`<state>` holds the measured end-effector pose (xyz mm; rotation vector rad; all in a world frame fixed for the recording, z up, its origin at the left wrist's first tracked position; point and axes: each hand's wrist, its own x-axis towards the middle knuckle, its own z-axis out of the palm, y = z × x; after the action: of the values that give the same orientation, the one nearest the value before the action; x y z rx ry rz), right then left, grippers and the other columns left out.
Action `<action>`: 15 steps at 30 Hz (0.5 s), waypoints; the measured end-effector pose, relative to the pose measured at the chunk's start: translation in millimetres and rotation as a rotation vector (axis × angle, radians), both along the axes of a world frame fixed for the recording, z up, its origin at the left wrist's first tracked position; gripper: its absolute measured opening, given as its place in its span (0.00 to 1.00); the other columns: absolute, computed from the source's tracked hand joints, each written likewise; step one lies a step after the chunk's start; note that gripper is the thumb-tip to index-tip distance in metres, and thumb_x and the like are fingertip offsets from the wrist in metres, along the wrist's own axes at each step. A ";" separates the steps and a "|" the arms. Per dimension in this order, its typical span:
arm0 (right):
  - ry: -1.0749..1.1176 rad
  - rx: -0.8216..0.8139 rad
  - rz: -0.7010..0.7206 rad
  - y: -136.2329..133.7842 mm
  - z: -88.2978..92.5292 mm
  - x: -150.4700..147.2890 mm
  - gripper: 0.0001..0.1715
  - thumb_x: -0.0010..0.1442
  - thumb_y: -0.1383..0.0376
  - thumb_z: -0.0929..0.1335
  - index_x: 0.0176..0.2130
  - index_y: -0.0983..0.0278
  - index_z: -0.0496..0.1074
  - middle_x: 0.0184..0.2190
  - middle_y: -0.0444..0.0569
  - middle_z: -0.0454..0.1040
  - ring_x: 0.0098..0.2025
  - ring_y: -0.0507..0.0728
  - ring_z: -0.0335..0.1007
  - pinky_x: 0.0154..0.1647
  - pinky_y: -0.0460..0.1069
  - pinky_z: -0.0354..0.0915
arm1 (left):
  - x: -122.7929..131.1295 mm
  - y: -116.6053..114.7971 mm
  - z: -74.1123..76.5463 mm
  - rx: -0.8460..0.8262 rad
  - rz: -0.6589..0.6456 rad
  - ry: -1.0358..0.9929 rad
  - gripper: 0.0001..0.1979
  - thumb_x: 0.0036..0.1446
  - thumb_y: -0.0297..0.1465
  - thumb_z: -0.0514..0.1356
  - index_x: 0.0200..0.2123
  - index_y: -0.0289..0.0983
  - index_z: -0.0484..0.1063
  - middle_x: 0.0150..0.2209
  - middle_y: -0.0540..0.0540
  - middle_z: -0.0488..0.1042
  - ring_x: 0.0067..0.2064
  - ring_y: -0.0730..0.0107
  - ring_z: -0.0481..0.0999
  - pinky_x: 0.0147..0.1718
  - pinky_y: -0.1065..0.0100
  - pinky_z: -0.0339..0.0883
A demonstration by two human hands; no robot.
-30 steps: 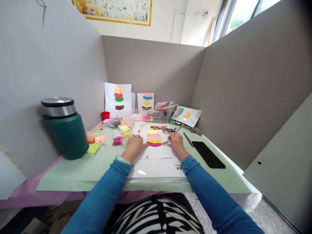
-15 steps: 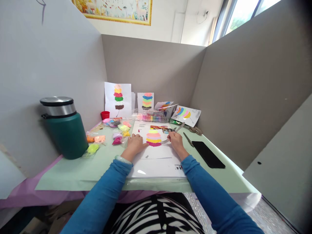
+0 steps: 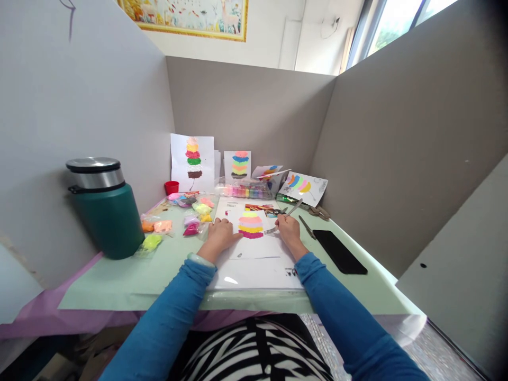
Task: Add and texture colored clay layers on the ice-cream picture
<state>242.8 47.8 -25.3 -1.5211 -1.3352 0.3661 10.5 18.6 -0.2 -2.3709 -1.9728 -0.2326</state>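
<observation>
I am working the surface of the striped clay picture [image 3: 251, 225] on the white sheet [image 3: 257, 254], which lies in the middle of the counter [image 3: 119, 288] and reaches to its near edge. The fingers of my right hand [image 3: 288, 230] are closed round a fork [image 3: 270, 230], its tines touching the right rim of the lower stripes and its handle slanting up and away to the right. My left hand [image 3: 219, 236] lies flat, fingers loose and gripping nothing, pressing the sheet just left of the picture. As I judge it, dragging the tines calls for a light touch and a firmly pinned sheet, or the colours would smear. Clay bags [image 3: 194, 218] sit near my left hand, a green flask [image 3: 107, 211] by the left edge, and a phone [image 3: 339, 251] and a slim tool [image 3: 307, 227] toward the right. Finished pictures [image 3: 193, 161] and a box of colours [image 3: 243, 189] line the back edge. Nothing lies between fork and picture.
</observation>
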 end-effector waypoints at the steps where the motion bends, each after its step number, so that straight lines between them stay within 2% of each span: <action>1: 0.006 0.004 -0.007 0.0 -0.2 0.2 0.21 0.55 0.57 0.59 0.19 0.61 0.70 0.19 0.47 0.73 0.28 0.57 0.68 0.32 0.48 0.58 | 0.1 -0.1 0.1 0.000 0.002 0.000 0.27 0.59 0.50 0.52 0.46 0.35 0.77 0.53 0.34 0.72 0.56 0.46 0.64 0.51 0.54 0.59; 5: 0.051 -0.005 0.063 -0.2 -0.6 -0.8 0.21 0.55 0.57 0.59 0.19 0.61 0.71 0.20 0.47 0.74 0.28 0.56 0.68 0.32 0.47 0.58 | 0.3 -0.9 0.8 -0.003 0.003 -0.005 0.27 0.59 0.50 0.52 0.46 0.35 0.76 0.53 0.34 0.72 0.56 0.46 0.64 0.52 0.54 0.58; 11: -0.008 -0.019 -0.014 0.4 0.1 -0.2 0.21 0.55 0.58 0.59 0.18 0.61 0.70 0.18 0.46 0.73 0.28 0.57 0.68 0.32 0.48 0.57 | 0.4 -1.8 1.0 0.003 -0.002 -0.004 0.27 0.59 0.49 0.52 0.45 0.34 0.76 0.53 0.34 0.72 0.56 0.46 0.64 0.51 0.54 0.58; 15: 0.061 -0.017 0.043 1.4 -0.7 -0.8 0.21 0.55 0.57 0.59 0.18 0.61 0.70 0.19 0.46 0.73 0.27 0.56 0.68 0.31 0.47 0.58 | 0.7 -1.9 1.4 0.001 0.003 0.001 0.27 0.59 0.50 0.52 0.45 0.35 0.77 0.53 0.34 0.72 0.56 0.46 0.64 0.51 0.54 0.59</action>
<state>242.0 49.2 -26.0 -1.4852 -1.3215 0.4493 11.2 16.7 1.2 -2.3670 -1.9743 -0.2322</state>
